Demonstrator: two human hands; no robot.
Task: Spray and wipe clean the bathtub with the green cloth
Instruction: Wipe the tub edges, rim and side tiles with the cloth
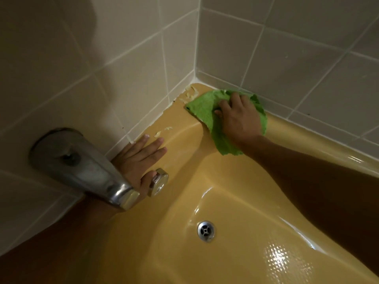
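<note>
my right hand [239, 117] pressed the green cloth [207, 111] flat on the bathtub [235, 201] rim in the tiled corner, fingers bent over the fabric, which spilled below my wrist over the inner edge. pale flakes [189, 94] lay just past the cloth. my left hand [141, 158] rested open, fingers spread, holding nothing, beside the chrome spout [82, 169] and knob [159, 182]. the drain [205, 231] sat well below both hands.

Home bathroom, prob.: mustard-yellow bathtub [205, 167] w/ chrome drain [206, 231], metal spout [82, 171], pale tiled walls [287, 48] at corner.
</note>
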